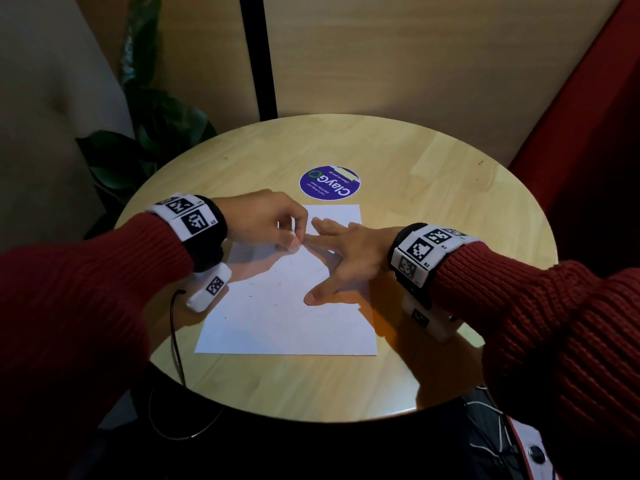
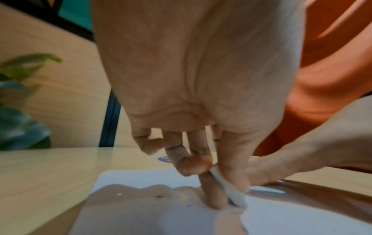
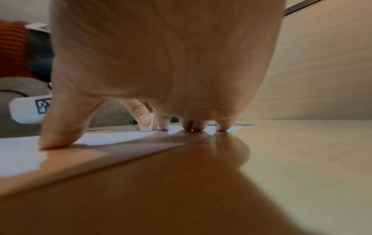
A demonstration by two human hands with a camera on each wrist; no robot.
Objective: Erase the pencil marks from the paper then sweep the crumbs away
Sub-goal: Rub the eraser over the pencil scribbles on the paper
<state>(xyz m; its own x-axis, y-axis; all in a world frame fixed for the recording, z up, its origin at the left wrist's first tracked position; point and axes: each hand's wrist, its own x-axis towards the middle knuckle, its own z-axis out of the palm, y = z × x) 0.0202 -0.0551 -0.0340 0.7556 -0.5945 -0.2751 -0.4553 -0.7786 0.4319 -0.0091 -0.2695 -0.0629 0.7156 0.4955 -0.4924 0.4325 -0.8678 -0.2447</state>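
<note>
mostly hidden eraser (image 2: pixel 229 187) pinched in left hand (image 1: pixel 263 220) grip, right hand (image 1: pixel 346 258) flat on paper (image 1: pixel 284 323)

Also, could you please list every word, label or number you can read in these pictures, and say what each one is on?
"ClayGo": round purple sticker on the table, upside down from the head view.
Smaller lines on that sticker: too small to read.
"L5": left wristband.
"R2", "R3": right wristband.
Square black-and-white codes on both wristbands: patterns, not text.
Paper: no readable writing.
</note>
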